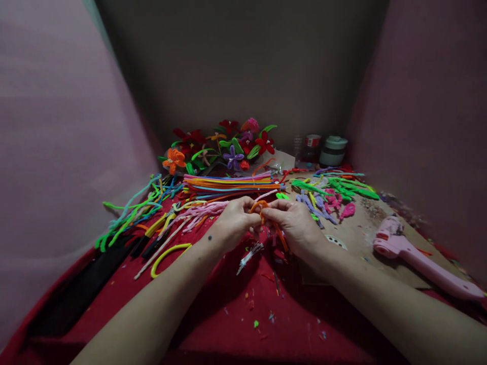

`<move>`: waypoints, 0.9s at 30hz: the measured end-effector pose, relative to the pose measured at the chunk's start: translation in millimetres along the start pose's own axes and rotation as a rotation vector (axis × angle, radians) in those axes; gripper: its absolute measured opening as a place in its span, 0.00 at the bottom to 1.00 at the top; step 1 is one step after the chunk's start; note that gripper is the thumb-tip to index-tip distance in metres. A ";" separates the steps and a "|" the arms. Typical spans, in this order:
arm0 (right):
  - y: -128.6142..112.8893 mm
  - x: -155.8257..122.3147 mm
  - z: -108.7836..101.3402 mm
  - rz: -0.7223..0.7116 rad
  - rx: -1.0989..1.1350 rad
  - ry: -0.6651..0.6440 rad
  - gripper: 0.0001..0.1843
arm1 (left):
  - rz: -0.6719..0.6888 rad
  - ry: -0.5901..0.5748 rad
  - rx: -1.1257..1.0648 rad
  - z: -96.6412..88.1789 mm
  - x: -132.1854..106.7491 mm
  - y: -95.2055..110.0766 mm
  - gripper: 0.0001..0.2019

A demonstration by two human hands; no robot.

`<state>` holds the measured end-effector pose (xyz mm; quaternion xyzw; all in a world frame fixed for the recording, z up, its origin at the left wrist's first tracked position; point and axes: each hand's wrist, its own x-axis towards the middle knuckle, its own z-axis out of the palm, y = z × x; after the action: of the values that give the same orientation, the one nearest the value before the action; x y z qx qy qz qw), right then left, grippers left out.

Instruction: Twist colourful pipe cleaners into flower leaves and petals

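Note:
An orange pipe cleaner (pixel 260 204), bent into a loop, is pinched between my two hands above the red cloth. My left hand (pixel 240 217) grips it from the left, with thumb and fingers closed. From the right, my right hand (pixel 292 221) pinches the same piece, and an orange end (pixel 281 237) hangs below its fingers. Just under the hands lie a bundle of white stamens (pixel 250 256) and a thin dark rod (pixel 274 271). Pink pipe cleaners (pixel 205 214) lie beside my left hand, and a bundle of multicoloured pipe cleaners (pixel 230 185) is behind both hands.
Pipe-cleaner flowers (pixel 233 158) stand at the back, near a lidded cup (pixel 333 151). On the right, a cardboard sheet (pixel 365 253) bears green pieces (pixel 352 187) and a pink glue gun (pixel 426 261). Yellow-handled pliers (pixel 155 225) and a yellow loop (pixel 155 266) lie left.

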<state>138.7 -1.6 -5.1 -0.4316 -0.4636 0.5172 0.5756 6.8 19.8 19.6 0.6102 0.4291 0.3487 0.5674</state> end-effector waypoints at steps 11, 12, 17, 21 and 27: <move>-7.8 -2.4 2.3 -0.068 -0.079 -0.064 0.10 | 0.005 0.076 0.102 6.4 -3.3 6.6 0.11; -8.2 -1.9 1.8 -0.072 -0.071 -0.074 0.11 | 0.008 0.072 0.108 6.4 -3.3 6.2 0.11; -2.6 3.5 -2.2 -0.028 0.064 -0.059 0.11 | -0.011 0.001 0.006 4.9 -2.5 1.4 0.11; -3.1 7.3 -5.3 -0.015 0.131 0.002 0.10 | 0.036 -0.065 -0.001 0.4 -1.7 3.1 0.07; -8.7 9.6 -9.2 -0.048 0.054 0.070 0.08 | 0.105 -0.216 0.207 -17.5 -1.2 14.7 0.11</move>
<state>149.8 7.0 2.4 -0.4222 -0.4394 0.5002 0.6152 -7.8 25.8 36.2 0.7208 0.3670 0.2642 0.5254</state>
